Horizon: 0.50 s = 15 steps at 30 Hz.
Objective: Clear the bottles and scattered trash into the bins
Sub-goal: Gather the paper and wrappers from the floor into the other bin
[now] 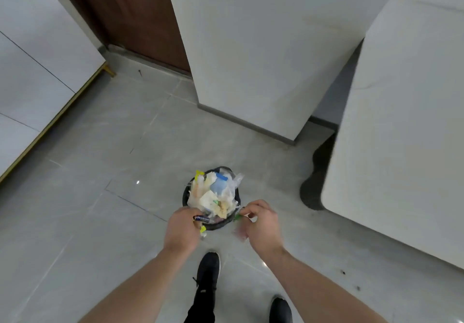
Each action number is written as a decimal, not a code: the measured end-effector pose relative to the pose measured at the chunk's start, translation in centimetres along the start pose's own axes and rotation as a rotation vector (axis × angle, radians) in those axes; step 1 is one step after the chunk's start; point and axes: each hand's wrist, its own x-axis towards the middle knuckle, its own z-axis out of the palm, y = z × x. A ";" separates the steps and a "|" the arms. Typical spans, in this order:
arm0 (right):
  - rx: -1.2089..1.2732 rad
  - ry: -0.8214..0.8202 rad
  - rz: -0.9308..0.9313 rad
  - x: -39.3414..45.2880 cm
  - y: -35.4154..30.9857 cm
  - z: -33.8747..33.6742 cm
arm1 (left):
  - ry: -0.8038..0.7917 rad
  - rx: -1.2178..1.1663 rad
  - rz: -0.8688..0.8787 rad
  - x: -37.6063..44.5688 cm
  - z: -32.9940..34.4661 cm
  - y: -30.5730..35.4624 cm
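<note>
The bin (212,224) sits on the floor (100,197) just ahead of your near shoe (208,270), its dark rim almost hidden under a heap of trash (213,194) that rises above it. Your left hand (182,231) pinches a dark blue wrapper (201,219) with a yellow scrap at the bin's near-left edge; your right hand (261,222) pinches a small green scrap (237,218) at its near-right edge, fingers curled. The bin looks overfull, so don't just let go: bring each piece over the middle, press it into the heap, then release. Watch the pinkish scrap (239,235) under your right hand; whether it's held or lying on the floor, I can't tell.
</note>
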 end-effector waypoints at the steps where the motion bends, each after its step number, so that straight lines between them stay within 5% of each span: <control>1: -0.012 -0.002 -0.005 1.7 -0.1 1.3 | -0.002 0.000 0.006 1.9 0.4 -0.6; 15: -0.168 -0.033 0.130 18.9 4.1 15.7 | -0.115 -0.023 -0.107 20.3 10.6 -7.5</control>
